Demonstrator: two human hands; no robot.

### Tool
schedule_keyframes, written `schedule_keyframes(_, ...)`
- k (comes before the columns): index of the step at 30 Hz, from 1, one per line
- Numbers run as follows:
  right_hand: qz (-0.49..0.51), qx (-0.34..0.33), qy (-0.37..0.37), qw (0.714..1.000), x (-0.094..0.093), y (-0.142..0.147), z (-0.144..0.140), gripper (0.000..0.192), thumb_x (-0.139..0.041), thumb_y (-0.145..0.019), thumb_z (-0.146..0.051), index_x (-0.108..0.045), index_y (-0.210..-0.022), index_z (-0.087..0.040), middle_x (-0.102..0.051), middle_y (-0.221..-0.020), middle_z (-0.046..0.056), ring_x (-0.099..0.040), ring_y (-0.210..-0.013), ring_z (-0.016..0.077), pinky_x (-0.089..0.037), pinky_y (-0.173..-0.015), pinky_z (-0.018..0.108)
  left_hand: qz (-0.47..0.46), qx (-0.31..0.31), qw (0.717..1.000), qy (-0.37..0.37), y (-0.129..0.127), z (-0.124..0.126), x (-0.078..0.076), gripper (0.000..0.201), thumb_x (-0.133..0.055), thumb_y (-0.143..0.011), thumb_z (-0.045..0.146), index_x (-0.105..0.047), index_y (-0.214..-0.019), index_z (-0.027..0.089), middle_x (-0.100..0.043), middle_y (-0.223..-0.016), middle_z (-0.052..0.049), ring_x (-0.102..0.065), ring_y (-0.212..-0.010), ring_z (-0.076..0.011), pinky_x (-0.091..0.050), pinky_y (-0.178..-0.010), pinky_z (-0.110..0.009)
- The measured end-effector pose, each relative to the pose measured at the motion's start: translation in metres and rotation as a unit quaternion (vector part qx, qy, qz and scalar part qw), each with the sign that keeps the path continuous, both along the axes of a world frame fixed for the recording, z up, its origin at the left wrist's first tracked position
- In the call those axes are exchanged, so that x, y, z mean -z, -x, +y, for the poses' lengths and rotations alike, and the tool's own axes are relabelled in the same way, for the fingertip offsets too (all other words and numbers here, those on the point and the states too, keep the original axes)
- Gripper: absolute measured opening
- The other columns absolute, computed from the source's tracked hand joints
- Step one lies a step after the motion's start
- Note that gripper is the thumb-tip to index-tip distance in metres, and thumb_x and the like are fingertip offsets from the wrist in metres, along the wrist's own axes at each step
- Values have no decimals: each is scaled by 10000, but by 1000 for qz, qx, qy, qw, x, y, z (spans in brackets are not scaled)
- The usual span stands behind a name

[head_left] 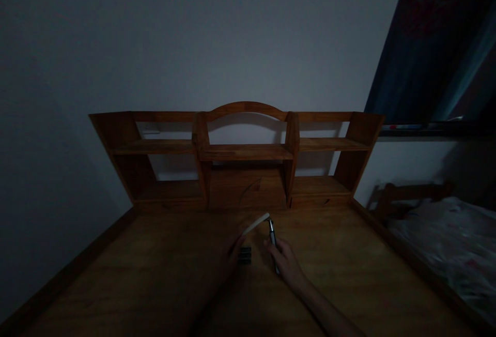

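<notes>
The room is dim, and the person's right hand (pixel 285 260) rests on the wooden desk (pixel 155 275) a little right of its middle, fingers closed around a slim metallic pen-like tool (pixel 273 238). The tool's long axis runs nearly straight away from the person, its far tip aimed at the shelf unit (pixel 240 153) along the back of the desk. At that tip it meets a pale flat strip (pixel 256 223), which slants down and to the left from there, so the two form a narrow angle. The left hand (pixel 235 255) is only a dark shape at the strip's lower end; I cannot tell whether it grips anything. Between the two hands a small dark block (pixel 244 255) lies on the wood. Bare desk spreads wide on both sides, out to the raised left edge and the right edge, beyond which a bed (pixel 453 244) sits.
</notes>
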State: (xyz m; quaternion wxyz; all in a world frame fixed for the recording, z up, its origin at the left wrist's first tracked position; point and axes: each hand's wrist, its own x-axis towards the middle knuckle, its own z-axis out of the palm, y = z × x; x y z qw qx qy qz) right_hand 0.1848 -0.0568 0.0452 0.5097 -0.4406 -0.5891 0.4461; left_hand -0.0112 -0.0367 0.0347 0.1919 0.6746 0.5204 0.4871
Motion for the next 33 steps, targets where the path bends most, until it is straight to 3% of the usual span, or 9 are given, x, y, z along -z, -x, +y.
schedule_keyframes(4,-17,6,-2,1000,4,0,-1,397,-534,-835,-534,-545,-703,-160,-436,-656,-3,-405,-632,129,-310,-542,213,-9,-11,1000,17,0,5,8,362,-453,-894,422,-634,-1148,237,-676,-1146,-48,-637,-1046,-213,-491,-958,-405)
schedule_keyframes(8,-29,19,-21,999,7,1,0,401,-524,-842,-537,-569,-713,-159,-474,-680,11,-430,-661,142,-335,-572,220,-20,-17,999,40,3,1,2,360,-449,-894,429,-646,-1120,229,-690,-1114,-46,-643,-1033,-208,-485,-964,-400)
schedule_keyframes(15,-62,4,-52,997,5,2,1,413,-491,-861,-530,-540,-691,-157,-460,-634,-10,-421,-612,127,-331,-565,224,-12,84,995,47,0,-5,-6,378,-416,-912,403,-593,-1213,261,-624,-1239,-31,-562,-1168,-204,-412,-1042,-431)
schedule_keyframes(20,-101,13,-76,992,5,3,2,388,-453,-889,-500,-552,-730,-161,-484,-640,-11,-433,-591,123,-338,-560,224,-33,49,997,51,2,1,-1,383,-413,-914,411,-605,-1197,240,-639,-1213,-48,-585,-1138,-211,-421,-1035,-440)
schedule_keyframes(27,-220,90,-111,965,4,0,3,375,-457,-892,-484,-651,-847,-166,-556,-609,12,-490,-523,147,-349,-551,246,-18,52,998,41,1,3,0,375,-424,-910,425,-623,-1171,244,-658,-1183,-32,-604,-1105,-208,-449,-1013,-417)
schedule_keyframes(33,-222,128,-122,959,1,0,3,360,-493,-882,-480,-648,-782,-171,-538,-545,6,-488,-477,141,-317,-511,234,-35,29,998,52,2,5,1,384,-418,-913,422,-612,-1185,232,-643,-1209,-45,-589,-1133,-211,-432,-1029,-430)
